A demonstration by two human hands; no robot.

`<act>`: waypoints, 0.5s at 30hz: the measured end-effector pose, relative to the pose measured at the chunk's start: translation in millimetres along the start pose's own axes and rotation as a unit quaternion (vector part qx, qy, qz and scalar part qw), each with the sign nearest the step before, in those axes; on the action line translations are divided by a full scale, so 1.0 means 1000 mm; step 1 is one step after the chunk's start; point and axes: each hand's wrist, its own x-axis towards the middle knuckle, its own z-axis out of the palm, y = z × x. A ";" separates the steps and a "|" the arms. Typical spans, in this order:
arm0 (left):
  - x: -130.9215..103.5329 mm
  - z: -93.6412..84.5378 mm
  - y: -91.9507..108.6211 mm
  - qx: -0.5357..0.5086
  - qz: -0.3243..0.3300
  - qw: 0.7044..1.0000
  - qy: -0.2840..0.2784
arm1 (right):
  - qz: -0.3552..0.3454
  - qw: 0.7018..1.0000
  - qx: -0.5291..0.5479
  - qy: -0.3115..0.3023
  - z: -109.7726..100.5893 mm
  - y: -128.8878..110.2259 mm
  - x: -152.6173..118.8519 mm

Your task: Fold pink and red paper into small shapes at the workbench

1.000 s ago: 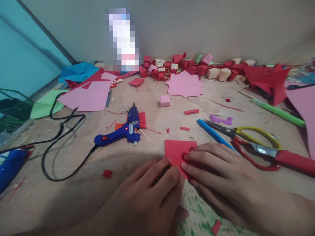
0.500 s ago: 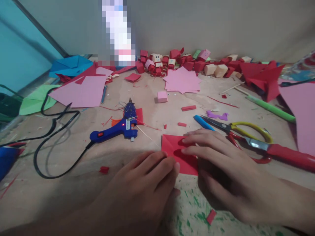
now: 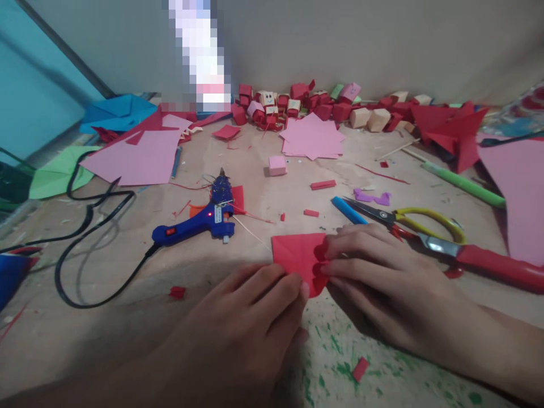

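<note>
- since 0.5 s ago: r hand (image 3: 386,277) has drawn in on the red paper (image 3: 295,252), whose rt side now curves up; l hand (image 3: 250,311) hasn't moved much.
- red paper on bench (image 3: 250,170), front ctr, between both hands.
- l hand: fingers bent & together, tips on paper's lower l part, prob. to pin it; can't tell if thumb grips underneath.
- r hand: fingers curled nearly closed on rt edge, prob. to bend it w/o slipping.
- glue gun (image 3: 215,214) lies l, scissors (image 3: 429,241) r, prob. for easy reach.
</note>
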 end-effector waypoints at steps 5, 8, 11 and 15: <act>-0.004 0.017 0.007 0.005 0.013 0.998 0.065 | -0.010 1.000 -0.029 -0.003 0.003 -0.003 -0.002; -0.004 0.024 0.008 -0.013 0.004 0.996 0.089 | -0.016 0.999 -0.051 -0.006 0.005 -0.001 -0.005; -0.003 0.023 0.004 -0.007 0.020 0.996 0.090 | -0.029 0.998 -0.058 -0.007 0.006 0.001 -0.007; -0.004 0.018 -0.001 0.012 0.053 0.996 0.066 | -0.050 0.998 -0.023 0.001 0.003 0.002 -0.005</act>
